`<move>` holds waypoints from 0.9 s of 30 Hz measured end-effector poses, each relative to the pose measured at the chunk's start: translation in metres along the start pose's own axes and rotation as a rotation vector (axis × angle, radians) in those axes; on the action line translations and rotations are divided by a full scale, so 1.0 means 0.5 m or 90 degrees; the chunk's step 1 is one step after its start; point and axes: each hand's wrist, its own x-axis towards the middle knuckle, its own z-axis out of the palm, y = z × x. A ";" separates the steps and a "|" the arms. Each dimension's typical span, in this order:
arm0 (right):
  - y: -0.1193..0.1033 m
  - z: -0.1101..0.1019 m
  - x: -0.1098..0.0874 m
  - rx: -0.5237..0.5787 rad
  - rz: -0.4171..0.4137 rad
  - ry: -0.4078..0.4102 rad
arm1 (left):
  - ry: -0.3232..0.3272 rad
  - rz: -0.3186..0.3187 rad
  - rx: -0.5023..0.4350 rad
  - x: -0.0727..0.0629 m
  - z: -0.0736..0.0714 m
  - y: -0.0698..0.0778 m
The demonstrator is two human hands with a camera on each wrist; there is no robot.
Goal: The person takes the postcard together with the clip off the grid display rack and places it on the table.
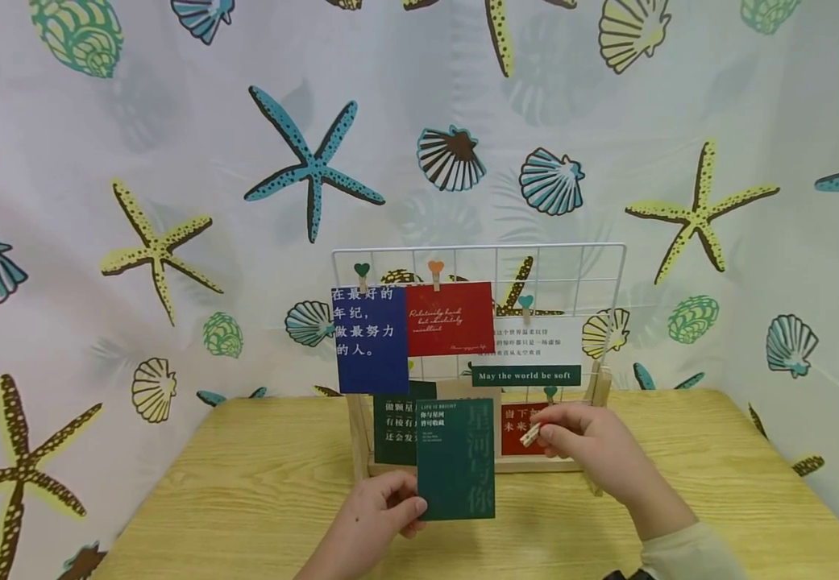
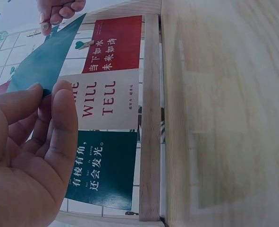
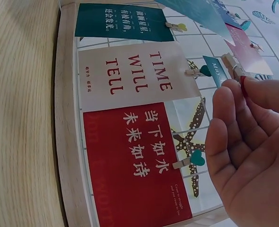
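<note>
In the head view my left hand (image 1: 379,515) pinches a dark green postcard (image 1: 455,459) at its lower left edge, upright in front of the rack. My right hand (image 1: 600,451) holds a small wooden clothespin (image 1: 530,436) between thumb and fingers, just right of the postcard and apart from it. A bit of red shows on the clothespin at the fingertips. Behind both hands stands a white wire grid (image 1: 495,246) in a wooden stand (image 1: 550,466). The left wrist view shows the postcard (image 2: 42,61) tilted, edge toward the rack.
Clipped on the grid's upper part are a blue card (image 1: 371,346), a red card (image 1: 450,320) and a white-and-green card (image 1: 528,354). Below hang a dark green card (image 3: 125,21), a cream card (image 3: 106,80) and another red card (image 3: 134,165). The wooden table (image 1: 245,483) meets a patterned curtain (image 1: 390,105).
</note>
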 end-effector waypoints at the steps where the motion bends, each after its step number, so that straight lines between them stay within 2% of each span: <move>1: 0.001 0.001 0.001 -0.001 0.002 0.003 | 0.001 -0.004 0.003 -0.001 0.000 0.000; 15: 0.013 0.007 0.011 0.010 0.015 0.031 | -0.011 0.001 0.018 0.004 -0.006 -0.008; 20: 0.019 0.012 0.015 0.009 0.019 0.035 | -0.009 -0.010 0.029 0.008 -0.006 -0.014; 27: 0.028 0.021 0.015 0.029 0.037 0.030 | -0.014 -0.028 0.013 0.008 -0.004 -0.017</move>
